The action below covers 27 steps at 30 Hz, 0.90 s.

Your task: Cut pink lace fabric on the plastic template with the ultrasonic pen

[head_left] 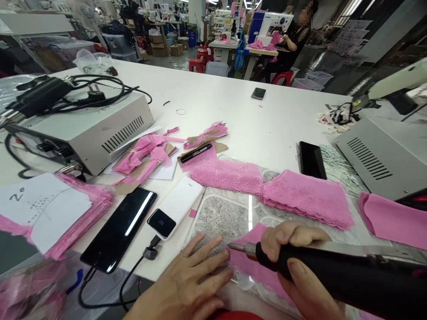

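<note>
My right hand [296, 258] is wrapped around a black handheld tool [347, 275] with a pointed metal tip, like an ultrasonic spot welder. The tip points left, over the edge of a pink fabric piece [248, 262]. My left hand [190, 284] lies flat with fingers spread, its fingertips at that fabric's left edge and just beside the tip. Under the fabric is a grey stone-patterned mat [220, 213], partly hidden by my hands. Beyond it lie stacks of pink lace pieces [305, 195]; whether the tip touches the cloth I cannot tell.
To my left are a large black phone [120, 226], a white power bank [182, 202] with a cable, and a paper pattern [40, 204] on pink fabric. Grey machine boxes [96, 129] stand at both sides. A black marker [196, 153] rests near pink bundles. Someone sews farther back.
</note>
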### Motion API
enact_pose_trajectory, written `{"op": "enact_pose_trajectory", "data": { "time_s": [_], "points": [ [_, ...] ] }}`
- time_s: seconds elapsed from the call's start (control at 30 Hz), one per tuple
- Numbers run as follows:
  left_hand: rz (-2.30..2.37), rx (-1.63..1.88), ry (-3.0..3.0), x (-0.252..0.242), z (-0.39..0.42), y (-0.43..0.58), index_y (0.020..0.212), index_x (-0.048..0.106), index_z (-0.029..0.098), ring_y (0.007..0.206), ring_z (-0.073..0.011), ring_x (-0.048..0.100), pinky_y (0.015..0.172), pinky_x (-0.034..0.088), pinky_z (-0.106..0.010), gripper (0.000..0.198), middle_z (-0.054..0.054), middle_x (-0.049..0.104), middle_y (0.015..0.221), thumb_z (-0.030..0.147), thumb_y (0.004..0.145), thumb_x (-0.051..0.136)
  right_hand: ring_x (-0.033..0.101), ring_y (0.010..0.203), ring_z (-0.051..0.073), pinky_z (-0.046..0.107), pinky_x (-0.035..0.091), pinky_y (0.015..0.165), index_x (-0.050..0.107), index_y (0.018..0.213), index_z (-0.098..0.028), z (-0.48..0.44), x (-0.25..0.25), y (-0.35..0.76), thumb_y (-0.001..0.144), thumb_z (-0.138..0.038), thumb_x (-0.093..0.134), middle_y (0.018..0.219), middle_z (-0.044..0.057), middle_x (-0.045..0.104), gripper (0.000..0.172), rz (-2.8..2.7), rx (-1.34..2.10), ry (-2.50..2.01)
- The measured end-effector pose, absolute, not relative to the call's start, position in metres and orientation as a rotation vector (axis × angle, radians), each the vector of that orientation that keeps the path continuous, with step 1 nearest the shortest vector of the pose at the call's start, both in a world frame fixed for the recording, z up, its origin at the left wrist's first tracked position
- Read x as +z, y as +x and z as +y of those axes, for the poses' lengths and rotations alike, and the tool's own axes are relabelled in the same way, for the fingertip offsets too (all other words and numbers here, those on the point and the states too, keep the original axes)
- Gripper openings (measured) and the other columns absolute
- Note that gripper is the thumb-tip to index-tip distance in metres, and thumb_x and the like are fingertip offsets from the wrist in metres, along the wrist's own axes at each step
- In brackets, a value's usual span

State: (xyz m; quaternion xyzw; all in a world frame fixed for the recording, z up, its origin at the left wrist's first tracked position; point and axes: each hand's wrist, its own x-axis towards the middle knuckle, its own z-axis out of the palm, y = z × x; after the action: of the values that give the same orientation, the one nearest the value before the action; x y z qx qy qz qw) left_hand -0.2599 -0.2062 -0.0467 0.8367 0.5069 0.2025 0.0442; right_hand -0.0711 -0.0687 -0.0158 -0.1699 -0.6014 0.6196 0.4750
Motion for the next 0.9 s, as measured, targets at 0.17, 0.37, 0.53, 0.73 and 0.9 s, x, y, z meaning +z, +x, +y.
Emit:
{"op": "enact_pose_trajectory", "data": {
  "time_s": [0.17,0.37,0.53,0.73,0.9],
  "points": [
    [1.631,0.791,2.611,-0.051,-0.205,-0.262,0.129,0.060,0.017,0.143,-0.0261,0.037,0.117,0.033,-0.048,0.036,-0.009,0.060,0.137,0.014,0.094,0.052,0.056,0.064,0.012,0.029,0.053,0.058,0.062,0.104,-0.027,-0.058,0.002,-0.056,0.086,-0.029,0.065,0.086,-0.001,0.051,0.018,-1.239,1.458,-0.423],
    [1.616,1.070,2.678,-0.055,-0.172,-0.241,0.118,0.066,0.015,0.129,-0.0194,0.056,0.113,0.042,-0.030,0.030,-0.007,0.070,0.120,0.008,0.094,0.051,0.054,0.059,0.012,0.030,0.051,0.052,0.069,0.106,-0.023,-0.019,0.016,0.036,0.074,-0.037,0.070,0.085,0.000,0.053,0.035,-1.041,1.221,-0.542],
    [1.411,1.146,2.714,-0.044,-0.119,-0.173,0.116,0.066,0.015,0.108,-0.0175,0.066,0.095,0.055,-0.026,0.027,-0.007,0.073,0.109,0.009,0.097,0.048,0.056,0.059,0.012,0.030,0.051,0.055,0.067,0.084,-0.022,0.001,0.007,0.122,0.068,-0.028,0.071,0.080,-0.001,0.055,0.018,-0.882,1.120,-0.668],
    [1.292,1.075,2.771,-0.038,-0.075,-0.084,0.106,0.066,0.013,0.090,-0.0192,0.068,0.077,0.058,-0.032,0.024,-0.008,0.074,0.098,0.008,0.098,0.044,0.055,0.057,0.012,0.029,0.050,0.054,0.063,0.083,-0.022,0.009,-0.008,0.148,0.072,-0.028,0.064,0.080,-0.001,0.053,0.012,-0.817,1.122,-0.649],
    [1.431,0.927,2.847,-0.046,-0.064,-0.053,0.108,0.066,0.013,0.098,-0.0239,0.068,0.080,0.057,-0.039,0.026,-0.010,0.073,0.109,0.011,0.098,0.042,0.057,0.060,0.014,0.031,0.052,0.055,0.064,0.084,-0.023,0.018,-0.004,0.149,0.075,-0.025,0.063,0.080,0.000,0.054,0.009,-0.855,1.135,-0.634]
  ]
}}
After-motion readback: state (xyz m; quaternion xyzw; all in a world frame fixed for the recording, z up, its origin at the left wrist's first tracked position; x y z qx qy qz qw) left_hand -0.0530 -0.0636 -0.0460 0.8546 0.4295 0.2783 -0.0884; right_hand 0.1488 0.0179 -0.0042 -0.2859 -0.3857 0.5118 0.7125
